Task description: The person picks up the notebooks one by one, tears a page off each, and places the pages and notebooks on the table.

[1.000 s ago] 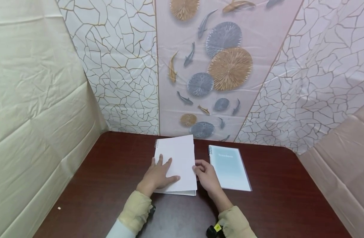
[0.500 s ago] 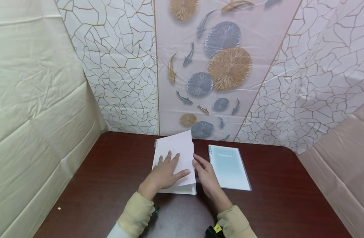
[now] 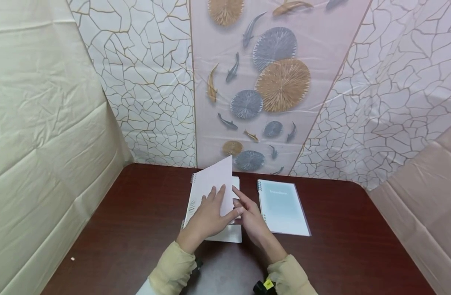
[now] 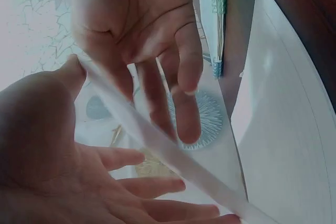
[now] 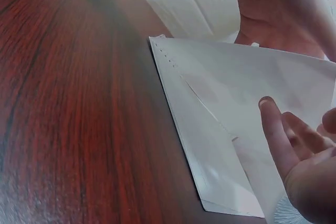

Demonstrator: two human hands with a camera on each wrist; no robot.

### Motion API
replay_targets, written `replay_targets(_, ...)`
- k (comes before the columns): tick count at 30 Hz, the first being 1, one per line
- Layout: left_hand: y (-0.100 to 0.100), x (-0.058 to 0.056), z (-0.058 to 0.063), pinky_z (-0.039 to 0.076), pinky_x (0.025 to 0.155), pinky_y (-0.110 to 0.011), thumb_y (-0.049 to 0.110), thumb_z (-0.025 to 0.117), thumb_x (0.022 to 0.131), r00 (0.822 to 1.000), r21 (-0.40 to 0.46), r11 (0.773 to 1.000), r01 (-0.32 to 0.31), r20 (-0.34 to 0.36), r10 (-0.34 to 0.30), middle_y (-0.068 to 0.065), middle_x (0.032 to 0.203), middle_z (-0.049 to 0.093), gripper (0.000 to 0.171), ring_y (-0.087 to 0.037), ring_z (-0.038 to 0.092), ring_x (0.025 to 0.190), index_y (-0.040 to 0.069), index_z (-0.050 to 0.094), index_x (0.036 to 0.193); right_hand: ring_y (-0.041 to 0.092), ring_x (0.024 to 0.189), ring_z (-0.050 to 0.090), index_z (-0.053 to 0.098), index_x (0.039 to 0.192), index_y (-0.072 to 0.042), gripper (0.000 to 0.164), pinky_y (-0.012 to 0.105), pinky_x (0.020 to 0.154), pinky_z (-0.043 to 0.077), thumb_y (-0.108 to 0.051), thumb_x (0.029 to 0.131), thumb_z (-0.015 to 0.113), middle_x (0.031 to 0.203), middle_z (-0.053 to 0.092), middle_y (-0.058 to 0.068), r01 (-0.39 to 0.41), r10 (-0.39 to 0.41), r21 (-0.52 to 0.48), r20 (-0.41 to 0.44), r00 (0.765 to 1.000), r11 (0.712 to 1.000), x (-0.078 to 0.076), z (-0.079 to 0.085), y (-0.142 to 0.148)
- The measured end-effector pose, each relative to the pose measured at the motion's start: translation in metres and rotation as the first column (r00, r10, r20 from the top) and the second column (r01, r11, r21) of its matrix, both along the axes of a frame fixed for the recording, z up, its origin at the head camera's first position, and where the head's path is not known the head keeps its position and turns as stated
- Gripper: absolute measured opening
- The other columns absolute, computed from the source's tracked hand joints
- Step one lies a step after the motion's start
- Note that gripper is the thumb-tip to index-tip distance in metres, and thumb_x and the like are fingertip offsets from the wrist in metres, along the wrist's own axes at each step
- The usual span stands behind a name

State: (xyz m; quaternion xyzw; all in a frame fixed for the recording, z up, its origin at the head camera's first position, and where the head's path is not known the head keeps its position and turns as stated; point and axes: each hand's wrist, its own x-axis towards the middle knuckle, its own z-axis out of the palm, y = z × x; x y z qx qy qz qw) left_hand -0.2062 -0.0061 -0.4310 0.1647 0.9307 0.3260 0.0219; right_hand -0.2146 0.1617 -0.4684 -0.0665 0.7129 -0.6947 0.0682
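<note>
A white spiral notebook [image 3: 229, 234] lies partly opened on the table, rings along its left side. One white leaf [image 3: 212, 176] stands raised and leans left, with small print near its lower left corner. My left hand [image 3: 210, 215] rests on the leaf's outer face, fingers straight and spread, thumb reaching past its free edge. On the inner side is my right hand [image 3: 251, 219], fingers loosely extended close to that edge. The left wrist view shows the leaf [image 4: 173, 156] nearly edge-on between both hands. In the right wrist view, the leaf [image 5: 220, 82] rises behind my right hand [image 5: 304, 150].
A pale teal spiral notebook [image 3: 282, 209] marked "freedom" lies flat to the right. Under everything is a dark reddish wooden table [image 3: 137, 217], with a small white scrap [image 3: 72, 259] at its left. Patterned cloth [image 3: 247, 82] hangs behind the table's far edge.
The raised leaf has tilted further up and left, uncovering more pages beneath. My left hand has slid right and slightly up across it; my right fingers have moved slightly left, to its inner side.
</note>
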Motion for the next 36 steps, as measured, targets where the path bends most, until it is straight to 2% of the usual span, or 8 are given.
replay_targets(4, -0.001, 0.0, 0.002, 0.033, 0.112, -0.07, 0.072, 0.053, 0.093, 1.0, 0.016, 1.0, -0.021, 0.02, 0.02, -0.028, 0.164, 0.022, 0.094, -0.061, 0.022, 0.141, 0.014, 0.025, 0.162, 0.016, 0.088, 0.06, 0.037, 0.158, -0.027, 0.049, 0.041, 0.079, 0.063, -0.016, 0.111, 0.043, 0.1, 0.055, 0.01, -0.056, 0.06, 0.045, -0.084, 0.995, 0.997, 0.001, 0.0, -0.001)
replay_targets(8, -0.001, 0.001, 0.006, 0.033, 0.11, -0.072, 0.065, 0.054, 0.096, 0.999, 0.044, 0.999, -0.016, 0.029, 0.015, -0.028, 0.164, 0.023, 0.088, -0.061, 0.024, 0.14, 0.012, 0.027, 0.161, 0.022, 0.112, 0.061, 0.031, 0.161, -0.025, 0.053, 0.042, 0.085, 0.062, -0.01, 0.11, 0.041, 0.15, 0.047, 0.016, -0.108, 0.112, 0.04, -0.113, 0.987, 0.993, 0.0, -0.001, 0.001)
replay_targets(11, -0.001, 0.0, 0.006, 0.033, 0.11, -0.072, 0.061, 0.054, 0.097, 1.0, 0.057, 0.998, -0.011, 0.025, 0.01, -0.028, 0.164, 0.024, 0.085, -0.061, 0.026, 0.14, 0.01, 0.029, 0.16, 0.025, 0.123, 0.057, 0.028, 0.162, -0.025, 0.056, 0.042, 0.087, 0.061, -0.007, 0.11, 0.04, 0.162, 0.033, 0.016, -0.132, 0.135, 0.033, -0.116, 0.984, 0.991, 0.0, -0.002, 0.001)
replay_targets(19, -0.009, -0.005, 0.006, 0.032, 0.117, -0.06, 0.049, 0.05, 0.103, 1.0, 0.081, 0.997, 0.02, 0.006, -0.021, -0.025, 0.164, 0.027, 0.074, -0.038, 0.024, 0.149, 0.007, 0.028, 0.16, 0.025, 0.111, 0.066, 0.028, 0.161, -0.032, 0.056, 0.053, 0.09, 0.06, -0.013, 0.111, 0.044, 0.145, 0.053, 0.022, -0.154, 0.152, -0.012, -0.109, 0.982, 0.988, -0.002, -0.005, 0.001)
replay_targets(22, -0.012, -0.006, 0.008, 0.031, 0.119, -0.057, 0.044, 0.049, 0.103, 1.0, 0.1, 0.995, 0.03, -0.008, -0.029, -0.025, 0.163, 0.03, 0.072, -0.034, 0.024, 0.15, 0.005, 0.028, 0.159, 0.026, 0.118, 0.063, 0.034, 0.159, -0.03, 0.055, 0.055, 0.095, 0.057, -0.011, 0.109, 0.05, 0.14, 0.058, 0.019, -0.096, 0.115, 0.119, -0.164, 0.98, 0.988, -0.005, -0.011, 0.001)
replay_targets(25, -0.015, -0.006, 0.01, 0.03, 0.119, -0.057, 0.041, 0.049, 0.103, 1.0, 0.115, 0.993, 0.018, 0.001, -0.018, -0.025, 0.163, 0.03, 0.07, -0.034, 0.025, 0.15, 0.005, 0.028, 0.16, 0.028, 0.127, 0.056, 0.043, 0.155, -0.024, 0.05, 0.054, 0.102, 0.051, -0.02, 0.107, 0.056, 0.14, 0.059, 0.014, 0.017, 0.097, 0.394, -0.268, 0.959, 0.919, -0.006, -0.017, 0.002)
replay_targets(30, -0.02, -0.008, 0.013, 0.03, 0.119, -0.059, 0.04, 0.047, 0.104, 1.0, 0.13, 0.992, -0.007, 0.017, 0.005, -0.024, 0.163, 0.03, 0.068, -0.035, 0.026, 0.149, 0.007, 0.027, 0.16, 0.039, 0.141, 0.04, 0.05, 0.15, -0.013, 0.061, 0.066, 0.108, 0.039, -0.044, 0.1, 0.063, 0.151, 0.049, 0.019, 0.168, 0.145, 0.692, -0.37, 0.917, 0.702, -0.004, -0.026, 0.003)
replay_targets(36, -0.026, -0.01, 0.019, 0.029, 0.12, -0.057, 0.035, 0.047, 0.105, 1.0, 0.16, 0.987, -0.01, -0.004, 0.011, -0.026, 0.161, 0.032, 0.064, -0.035, 0.027, 0.149, 0.005, 0.031, 0.159, 0.047, 0.145, 0.028, 0.045, 0.154, -0.013, 0.076, 0.071, 0.111, 0.032, -0.055, 0.094, 0.065, 0.158, 0.039, 0.024, 0.138, 0.17, 0.76, -0.312, 0.935, 0.634, -0.004, -0.027, 0.006)
